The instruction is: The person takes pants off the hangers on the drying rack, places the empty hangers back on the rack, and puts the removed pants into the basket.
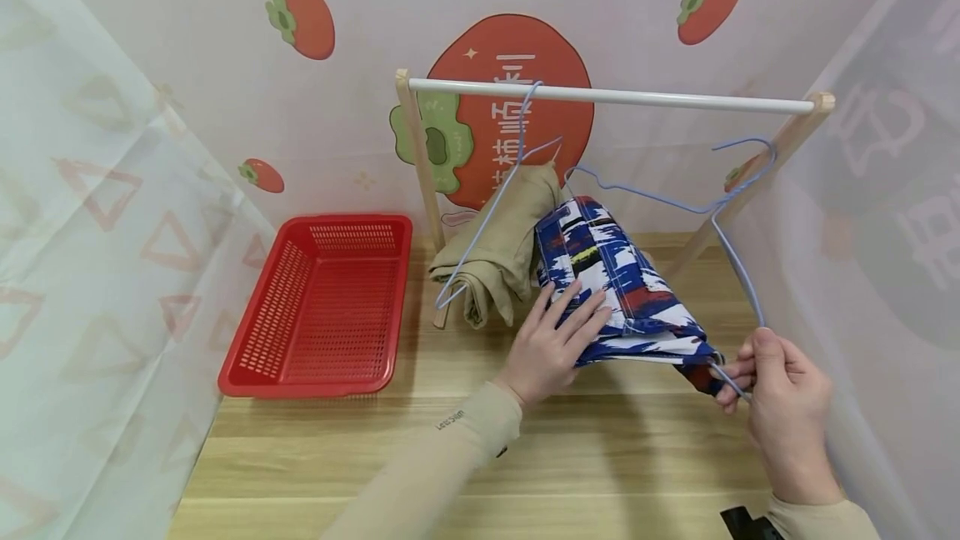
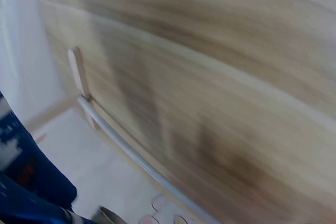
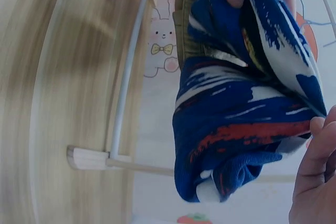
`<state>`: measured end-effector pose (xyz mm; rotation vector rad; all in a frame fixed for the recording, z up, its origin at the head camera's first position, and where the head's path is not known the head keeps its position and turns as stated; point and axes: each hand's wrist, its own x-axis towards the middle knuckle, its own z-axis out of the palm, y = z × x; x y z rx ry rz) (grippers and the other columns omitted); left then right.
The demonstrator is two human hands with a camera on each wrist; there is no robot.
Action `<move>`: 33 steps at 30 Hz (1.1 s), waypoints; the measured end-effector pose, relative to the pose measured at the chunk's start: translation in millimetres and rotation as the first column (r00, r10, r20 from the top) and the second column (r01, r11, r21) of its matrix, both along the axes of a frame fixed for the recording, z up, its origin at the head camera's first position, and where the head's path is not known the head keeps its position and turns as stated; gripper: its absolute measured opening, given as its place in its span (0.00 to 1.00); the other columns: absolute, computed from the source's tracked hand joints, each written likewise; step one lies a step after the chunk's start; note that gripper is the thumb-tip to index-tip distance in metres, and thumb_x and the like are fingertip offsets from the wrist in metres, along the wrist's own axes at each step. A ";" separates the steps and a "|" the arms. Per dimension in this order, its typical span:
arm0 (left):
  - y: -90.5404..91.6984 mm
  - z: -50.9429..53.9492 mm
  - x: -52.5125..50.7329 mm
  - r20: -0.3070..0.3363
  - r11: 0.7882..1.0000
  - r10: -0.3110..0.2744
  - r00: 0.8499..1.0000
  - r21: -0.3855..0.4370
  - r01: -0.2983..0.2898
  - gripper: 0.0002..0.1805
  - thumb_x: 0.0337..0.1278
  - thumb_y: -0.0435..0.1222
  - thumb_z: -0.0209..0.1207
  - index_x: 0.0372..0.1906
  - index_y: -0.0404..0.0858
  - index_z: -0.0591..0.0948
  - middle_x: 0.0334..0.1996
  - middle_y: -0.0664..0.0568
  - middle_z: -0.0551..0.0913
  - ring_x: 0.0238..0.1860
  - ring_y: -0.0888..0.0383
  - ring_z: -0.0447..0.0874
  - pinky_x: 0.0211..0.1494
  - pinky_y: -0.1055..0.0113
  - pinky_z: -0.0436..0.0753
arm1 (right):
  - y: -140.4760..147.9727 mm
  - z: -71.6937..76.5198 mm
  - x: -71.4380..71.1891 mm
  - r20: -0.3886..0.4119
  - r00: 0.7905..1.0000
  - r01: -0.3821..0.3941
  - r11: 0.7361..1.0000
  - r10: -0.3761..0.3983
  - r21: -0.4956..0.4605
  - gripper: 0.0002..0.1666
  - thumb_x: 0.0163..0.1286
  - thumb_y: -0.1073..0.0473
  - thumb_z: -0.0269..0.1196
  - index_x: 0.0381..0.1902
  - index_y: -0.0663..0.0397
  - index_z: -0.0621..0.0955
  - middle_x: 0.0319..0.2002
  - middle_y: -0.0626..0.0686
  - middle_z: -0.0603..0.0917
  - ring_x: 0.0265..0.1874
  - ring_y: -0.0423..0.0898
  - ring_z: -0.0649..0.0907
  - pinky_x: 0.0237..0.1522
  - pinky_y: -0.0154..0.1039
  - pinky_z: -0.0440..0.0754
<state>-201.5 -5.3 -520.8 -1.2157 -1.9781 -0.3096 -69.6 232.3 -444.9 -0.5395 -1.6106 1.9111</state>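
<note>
In the head view a blue hanger (image 1: 742, 273) runs through a blue, white and red patterned garment (image 1: 622, 273). My right hand (image 1: 787, 407) pinches the hanger's lower right corner beside the garment's edge. My left hand (image 1: 551, 348) lies on the garment's front with its fingers spread. The hanger's hook stands below the rail, apart from it. In the right wrist view the garment (image 3: 236, 103) hangs in folds, with the right hand (image 3: 317, 171) at its edge. The left wrist view shows part of the garment (image 2: 31, 171); no hand is seen there.
Khaki trousers (image 1: 502, 240) hang folded on another blue hanger from the white rail (image 1: 637, 97), left of the patterned garment. A red basket (image 1: 330, 315) stands at the left on the wooden table (image 1: 300, 457). Printed curtains enclose the sides and back.
</note>
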 end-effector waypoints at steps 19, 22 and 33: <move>-18.4 37.2 -36.2 0.186 0.980 -0.199 0.962 0.064 0.190 0.62 0.41 0.61 0.77 0.75 0.41 0.54 0.76 0.42 0.65 0.80 0.42 0.53 0.81 0.40 0.52 | 20.1 0.6 6.1 -0.049 0.992 -0.115 0.993 0.116 0.011 0.23 0.80 0.62 0.55 0.23 0.70 0.75 0.11 0.57 0.81 0.02 0.47 0.76 0.01 0.39 0.69; -21.0 42.7 -38.8 0.146 0.982 -0.182 0.972 -0.021 0.187 0.57 0.50 0.60 0.73 0.76 0.45 0.53 0.78 0.44 0.63 0.81 0.41 0.50 0.80 0.37 0.49 | 20.9 0.4 7.6 -0.055 0.990 -0.127 0.992 0.128 0.012 0.23 0.80 0.62 0.54 0.23 0.69 0.75 0.12 0.57 0.81 0.02 0.46 0.77 0.01 0.39 0.69; -28.8 45.6 -49.0 0.187 0.981 -0.149 0.971 -0.095 0.169 0.56 0.53 0.61 0.70 0.78 0.53 0.49 0.81 0.45 0.55 0.82 0.38 0.40 0.77 0.29 0.38 | 19.5 2.2 8.1 -0.082 0.985 -0.151 0.988 0.152 0.025 0.23 0.80 0.61 0.55 0.23 0.70 0.74 0.12 0.58 0.81 0.03 0.47 0.77 0.00 0.41 0.67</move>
